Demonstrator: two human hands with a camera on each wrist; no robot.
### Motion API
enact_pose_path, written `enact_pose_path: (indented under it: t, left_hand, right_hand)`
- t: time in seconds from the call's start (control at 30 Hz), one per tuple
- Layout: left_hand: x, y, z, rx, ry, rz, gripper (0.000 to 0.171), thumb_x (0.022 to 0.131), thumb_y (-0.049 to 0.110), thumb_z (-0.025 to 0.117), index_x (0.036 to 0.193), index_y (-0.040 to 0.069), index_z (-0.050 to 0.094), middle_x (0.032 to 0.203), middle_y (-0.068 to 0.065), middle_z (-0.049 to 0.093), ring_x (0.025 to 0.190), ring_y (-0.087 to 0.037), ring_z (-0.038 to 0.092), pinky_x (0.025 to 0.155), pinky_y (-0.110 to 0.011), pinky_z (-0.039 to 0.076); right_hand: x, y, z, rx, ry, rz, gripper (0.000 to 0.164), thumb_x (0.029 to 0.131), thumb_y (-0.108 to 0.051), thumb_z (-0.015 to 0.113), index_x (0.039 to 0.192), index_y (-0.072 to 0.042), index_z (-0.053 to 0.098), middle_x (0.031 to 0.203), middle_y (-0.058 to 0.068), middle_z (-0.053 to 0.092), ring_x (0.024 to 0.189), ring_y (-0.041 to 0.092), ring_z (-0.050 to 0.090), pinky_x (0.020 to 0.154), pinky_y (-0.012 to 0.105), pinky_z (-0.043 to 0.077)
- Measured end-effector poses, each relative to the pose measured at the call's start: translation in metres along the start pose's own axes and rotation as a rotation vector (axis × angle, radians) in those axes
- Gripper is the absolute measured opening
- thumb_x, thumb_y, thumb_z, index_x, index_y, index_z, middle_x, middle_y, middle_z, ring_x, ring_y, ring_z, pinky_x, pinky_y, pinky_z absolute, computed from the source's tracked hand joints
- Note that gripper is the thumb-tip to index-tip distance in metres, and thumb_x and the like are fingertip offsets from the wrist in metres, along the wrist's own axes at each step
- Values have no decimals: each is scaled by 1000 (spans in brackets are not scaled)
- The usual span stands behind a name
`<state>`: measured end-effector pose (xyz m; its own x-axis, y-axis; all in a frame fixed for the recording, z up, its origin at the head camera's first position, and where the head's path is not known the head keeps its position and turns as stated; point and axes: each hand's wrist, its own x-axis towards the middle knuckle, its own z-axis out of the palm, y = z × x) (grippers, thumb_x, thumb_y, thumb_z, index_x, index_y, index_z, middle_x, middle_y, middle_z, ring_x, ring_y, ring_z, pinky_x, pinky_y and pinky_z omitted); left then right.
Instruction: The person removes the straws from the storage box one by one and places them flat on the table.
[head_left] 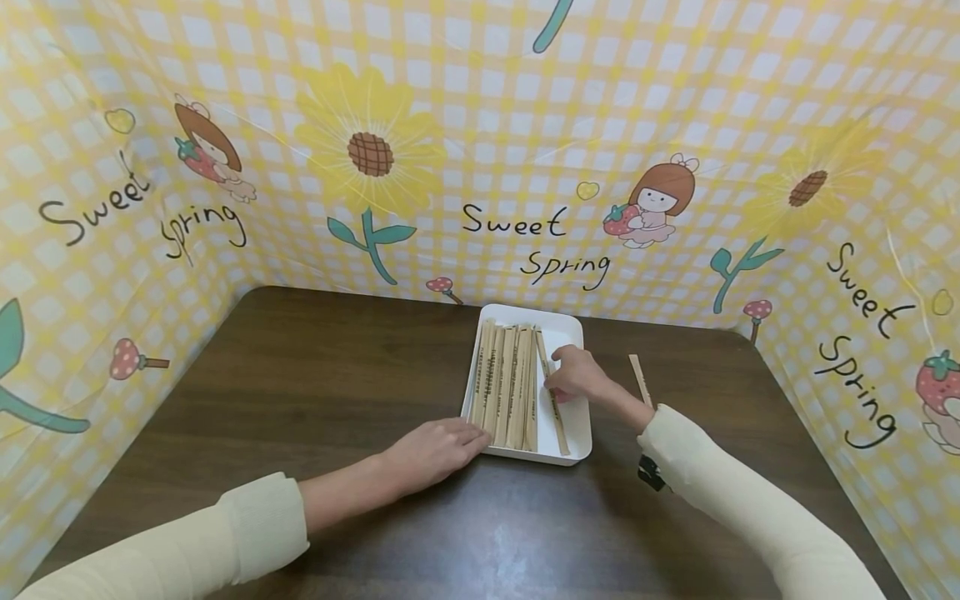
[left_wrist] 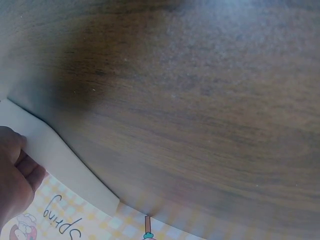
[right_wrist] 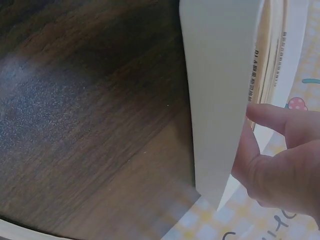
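A white rectangular tray (head_left: 577, 427) holds a row of paper-wrapped chopsticks (head_left: 510, 387), lying lengthwise side by side with small printing on the sleeves. At the tray's right side my right hand (head_left: 579, 375) pinches one wrapped pair of chopsticks (head_left: 561, 432), slightly slanted and apart from the row. The right wrist view has thumb and finger just over the tray wall (right_wrist: 215, 100). My left hand (head_left: 437, 454) grips the near left corner of the tray; in the left wrist view its fingers (left_wrist: 34, 175) curl at the rim.
Another slim wrapped piece (head_left: 640, 377) lies on the dark wooden table (head_left: 337, 367) right of the tray, partly hidden by my right forearm. A black device (head_left: 651, 472) is on my right wrist. Yellow checked cloth (head_left: 495, 133) with flower prints encloses the table's back and sides.
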<state>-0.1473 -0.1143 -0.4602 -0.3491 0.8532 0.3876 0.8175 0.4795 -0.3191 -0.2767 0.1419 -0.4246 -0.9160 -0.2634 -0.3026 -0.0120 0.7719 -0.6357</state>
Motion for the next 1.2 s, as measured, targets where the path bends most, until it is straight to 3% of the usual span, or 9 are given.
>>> enact_pose_path:
  t: [0.23,0.47,0.8,1.2]
  left_hand:
    - [0,0,0,-2,-14,-3,28,86,2,63,113,1,69,106,-7,72,99,-19,68,91,-29,54]
    - [0,1,0,-4,-17,0,28,86,2,64,114,0,69,107,-7,72,99,-19,68,91,-30,54]
    - [1,0,-1,-5,-21,-4,29,85,0,65,114,0,69,107,-7,72,99,-19,68,91,-29,53]
    - [1,0,-2,-21,-26,-4,29,86,-1,66,115,-1,68,108,-7,72,100,-20,68,92,-29,53]
  right_hand:
    - [3,2,3,-65,15,-6,57,82,3,67,135,17,48,69,12,64,55,14,65,52,25,57]
    - [0,-1,3,-74,16,-20,54,79,7,60,132,16,52,69,13,65,56,18,67,51,26,57]
    - [1,0,-3,-6,12,-14,54,79,6,60,132,15,54,70,15,65,57,19,68,54,29,59]
    - [-8,-7,-26,124,24,36,54,81,6,61,134,11,53,76,17,67,61,17,67,60,29,60]
